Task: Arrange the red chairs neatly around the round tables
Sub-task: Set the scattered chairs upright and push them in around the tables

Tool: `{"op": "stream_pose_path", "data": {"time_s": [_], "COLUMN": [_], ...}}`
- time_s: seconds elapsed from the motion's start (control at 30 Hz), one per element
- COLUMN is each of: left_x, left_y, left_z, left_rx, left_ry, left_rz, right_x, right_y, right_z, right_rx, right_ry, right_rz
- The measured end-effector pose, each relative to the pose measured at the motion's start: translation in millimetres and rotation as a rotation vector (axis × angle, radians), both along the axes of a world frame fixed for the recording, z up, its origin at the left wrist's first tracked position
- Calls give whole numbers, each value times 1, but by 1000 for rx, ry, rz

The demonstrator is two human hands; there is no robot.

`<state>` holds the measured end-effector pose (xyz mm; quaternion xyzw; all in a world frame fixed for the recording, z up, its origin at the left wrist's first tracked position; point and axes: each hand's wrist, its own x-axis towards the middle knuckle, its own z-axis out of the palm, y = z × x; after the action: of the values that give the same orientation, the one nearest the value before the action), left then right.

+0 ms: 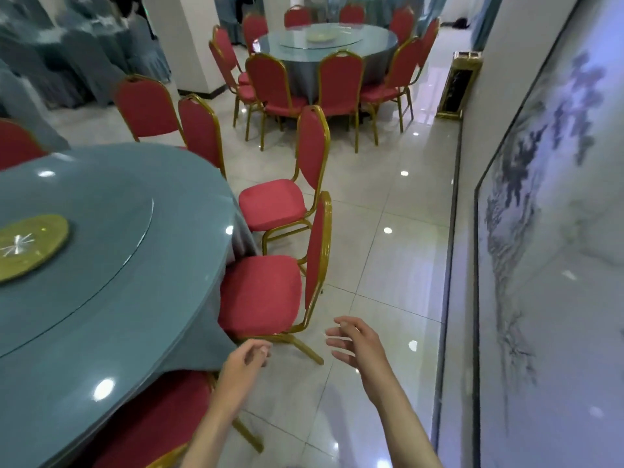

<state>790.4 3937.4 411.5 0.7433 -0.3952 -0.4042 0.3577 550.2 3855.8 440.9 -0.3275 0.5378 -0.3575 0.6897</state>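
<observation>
A: Where's the red chair (pixel 260 292)?
B: Just ahead, seat tucked partly under the round table (pixel 101 315); left hand (pixel 248 358) loosely curled, right hand (pixel 351 342) spread, both empty. Grip its gold back frame (pixel 326 231), push straight in

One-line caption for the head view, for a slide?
Empty left hand and right hand hover by a red chair at the near round table; another chair-ringed table stands beyond.

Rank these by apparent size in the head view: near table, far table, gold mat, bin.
1. near table
2. far table
3. gold mat and bin look alike; the mat is nearer and cut off, so they are unranked.
</observation>
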Motion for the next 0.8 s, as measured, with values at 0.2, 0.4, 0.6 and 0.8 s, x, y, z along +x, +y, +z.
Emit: {"op": "stream_pose_path", "data": {"time_s": [0.2,0.4,0.6,0.8], "left_x": [-31,-46,-36,-43], "left_y": [-77,-170,-275,-361], "left_z": [5,-2,-5,6], "left_rx": [-80,-109,-92,-106], "left_ry": [62,100,149,172], "left_rz": [9,8,111,155], "right_x": [-36,-44,-22,5], "right_y": [-54,-137,-241,-339], "right_z": [-6,-13,-10,-6], "right_rx": [5,-4,12,25], "right_ry": [23,81,169,165], "right_rz": [-11,41,187,230]}}
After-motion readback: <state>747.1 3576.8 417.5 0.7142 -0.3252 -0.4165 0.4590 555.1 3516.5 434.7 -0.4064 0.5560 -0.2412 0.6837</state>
